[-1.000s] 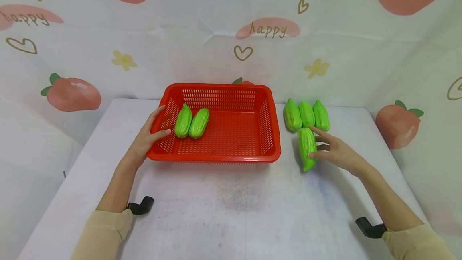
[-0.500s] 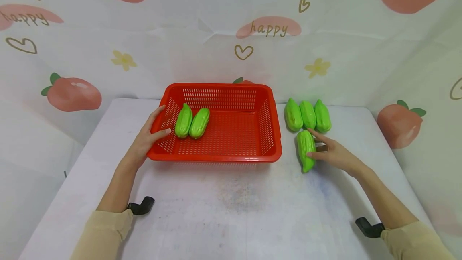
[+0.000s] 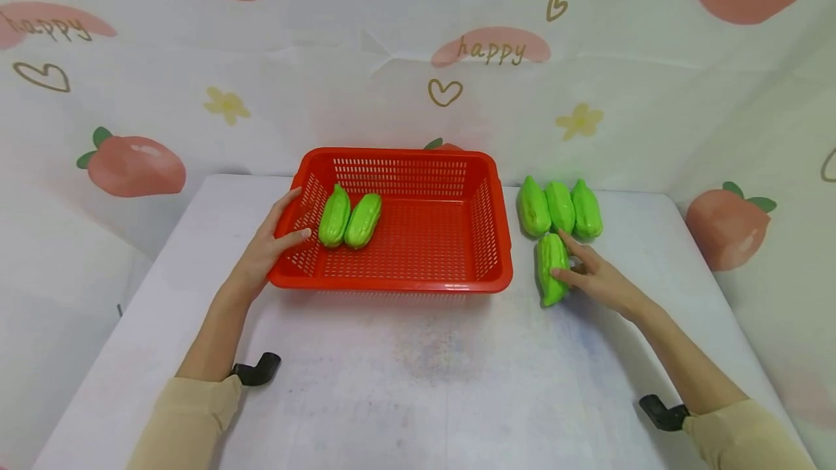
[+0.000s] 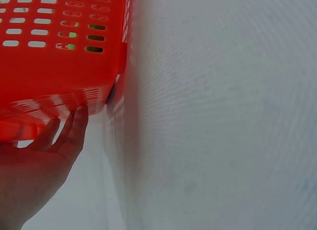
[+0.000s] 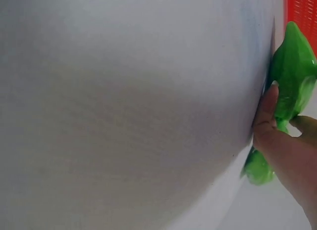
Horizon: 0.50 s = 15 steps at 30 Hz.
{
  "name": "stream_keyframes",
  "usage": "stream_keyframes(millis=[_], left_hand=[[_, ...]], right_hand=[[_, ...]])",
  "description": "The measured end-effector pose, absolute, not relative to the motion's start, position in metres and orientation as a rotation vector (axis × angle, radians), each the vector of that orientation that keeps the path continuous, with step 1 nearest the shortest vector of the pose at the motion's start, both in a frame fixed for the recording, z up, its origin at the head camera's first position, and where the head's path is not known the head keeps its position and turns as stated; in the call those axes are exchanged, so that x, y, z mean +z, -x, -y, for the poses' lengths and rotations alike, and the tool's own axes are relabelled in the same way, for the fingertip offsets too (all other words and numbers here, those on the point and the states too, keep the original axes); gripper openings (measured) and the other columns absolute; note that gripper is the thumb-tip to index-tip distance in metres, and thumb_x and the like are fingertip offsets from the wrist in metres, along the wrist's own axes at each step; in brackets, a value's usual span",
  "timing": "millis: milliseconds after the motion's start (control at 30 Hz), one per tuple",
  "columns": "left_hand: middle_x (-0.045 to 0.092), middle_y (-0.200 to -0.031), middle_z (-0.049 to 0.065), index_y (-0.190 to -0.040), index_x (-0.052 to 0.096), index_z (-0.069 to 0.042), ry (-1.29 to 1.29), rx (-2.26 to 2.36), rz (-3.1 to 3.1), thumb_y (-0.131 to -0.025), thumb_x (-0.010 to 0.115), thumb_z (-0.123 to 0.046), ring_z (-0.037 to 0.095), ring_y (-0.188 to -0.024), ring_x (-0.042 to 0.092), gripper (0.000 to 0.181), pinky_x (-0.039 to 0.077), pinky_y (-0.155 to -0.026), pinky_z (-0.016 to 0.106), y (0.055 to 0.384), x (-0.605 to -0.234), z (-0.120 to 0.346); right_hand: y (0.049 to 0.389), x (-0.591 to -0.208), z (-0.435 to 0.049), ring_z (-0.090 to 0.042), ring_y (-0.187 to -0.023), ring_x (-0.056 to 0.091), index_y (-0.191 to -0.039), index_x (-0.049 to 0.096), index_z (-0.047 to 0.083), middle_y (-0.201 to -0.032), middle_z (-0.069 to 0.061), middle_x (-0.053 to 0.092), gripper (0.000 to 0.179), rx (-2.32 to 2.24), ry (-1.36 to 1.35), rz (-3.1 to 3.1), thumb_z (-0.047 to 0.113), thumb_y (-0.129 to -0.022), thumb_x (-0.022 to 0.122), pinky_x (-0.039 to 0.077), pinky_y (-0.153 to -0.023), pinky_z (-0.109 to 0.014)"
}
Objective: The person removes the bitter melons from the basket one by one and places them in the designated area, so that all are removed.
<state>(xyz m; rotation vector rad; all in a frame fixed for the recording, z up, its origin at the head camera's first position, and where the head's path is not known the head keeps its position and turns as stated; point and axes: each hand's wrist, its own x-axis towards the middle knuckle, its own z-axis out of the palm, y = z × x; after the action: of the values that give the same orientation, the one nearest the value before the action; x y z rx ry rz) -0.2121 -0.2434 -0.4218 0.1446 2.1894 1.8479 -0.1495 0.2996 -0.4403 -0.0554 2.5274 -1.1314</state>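
Observation:
In the head view my left hand (image 3: 257, 256) grips the left end of a red plastic basket (image 3: 392, 284), thumb over the rim. The left wrist view shows its fingers (image 4: 77, 128) against the basket's outer wall. Inside the basket, two green bitter melons (image 3: 335, 216) lie side by side toward the left. Right of the basket my right hand (image 3: 601, 278) holds another bitter melon (image 3: 550, 267) from its right side, thumb on its near half and fingers toward its far end. In the right wrist view this melon (image 5: 292, 66) stands close over the tabletop, its pointed end up.
Three more bitter melons (image 3: 560, 207) form a row at the back right of the white table (image 3: 418, 368), just behind the held one. A patterned white cloth (image 3: 366, 114) hangs along the table's back edge. The basket's right wall stands a short way left of the held melon.
My right thumb has moved farther over the bitter melon, which has shifted slightly left from the row behind. My left hand keeps its place on the basket. The head view has shifted a little.

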Motion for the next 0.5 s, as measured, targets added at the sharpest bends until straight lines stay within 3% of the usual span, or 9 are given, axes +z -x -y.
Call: stream_keyframes(millis=[300, 500], left_hand=[[0.026, -0.155, 0.009, -0.157, 0.017, -0.042, -0.142, 1.840, -2.196, -0.100, 0.055, -0.022, 0.030, -0.127, 0.040, 0.071, 0.055, -0.086, 0.030, 0.2123, -0.4223, 0.2440], [0.027, -0.155, 0.009, -0.157, 0.017, -0.042, -0.146, 1.834, -2.197, -0.100, 0.055, -0.023, 0.032, -0.127, 0.041, 0.071, 0.056, -0.086, 0.031, 0.2121, -0.4218, 0.2433]], right_hand=[[0.1493, -0.4389, -0.3001, -0.028, -0.101, 0.053, -0.161, 0.006, 0.021, -0.148, -0.025, 0.023, 0.085, -1.154, 0.111, -2.542, 0.038, -0.098, 0.060, 0.048, -0.081, -0.037], [0.1476, -0.4378, -0.3027, -0.037, -0.114, 0.050, -0.161, 0.007, 0.022, -0.153, -0.025, 0.021, 0.084, -1.155, 0.086, -2.530, 0.041, -0.098, 0.060, 0.049, -0.088, -0.046]])
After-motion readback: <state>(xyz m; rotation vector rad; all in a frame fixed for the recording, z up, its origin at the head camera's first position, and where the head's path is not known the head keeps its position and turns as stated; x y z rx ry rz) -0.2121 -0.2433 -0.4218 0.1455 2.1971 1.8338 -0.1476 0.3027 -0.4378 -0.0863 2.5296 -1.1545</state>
